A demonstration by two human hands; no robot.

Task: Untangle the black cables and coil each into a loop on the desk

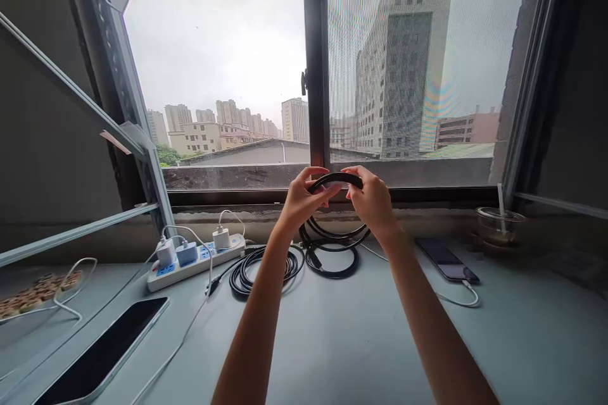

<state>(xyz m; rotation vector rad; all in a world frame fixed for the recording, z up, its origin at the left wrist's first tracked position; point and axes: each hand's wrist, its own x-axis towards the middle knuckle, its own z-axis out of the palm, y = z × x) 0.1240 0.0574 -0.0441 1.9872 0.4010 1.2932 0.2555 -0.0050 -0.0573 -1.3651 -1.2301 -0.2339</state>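
Raised over the back of the table, a looped black cable (338,177) is held between my two hands. My left hand (306,196) grips the top left of the loop, thumb below and fingers over it. On the top right, my right hand (372,197) is closed around the same bundle. The lower loops hang down behind my wrists toward the tabletop. Below, a black cable ring with a plug (339,273) rests on the table; whether it joins the held loop I cannot tell. Left of it lies another coiled black cable (242,275), partly hidden by my left forearm.
A white power strip (197,262) with chargers plugged in stands at the back left. A large dark-screened tablet or phone (102,354) lies front left. At right are a phone (449,261) on a white cord and a clear cup with a straw (500,224). A window (316,76) rises behind.
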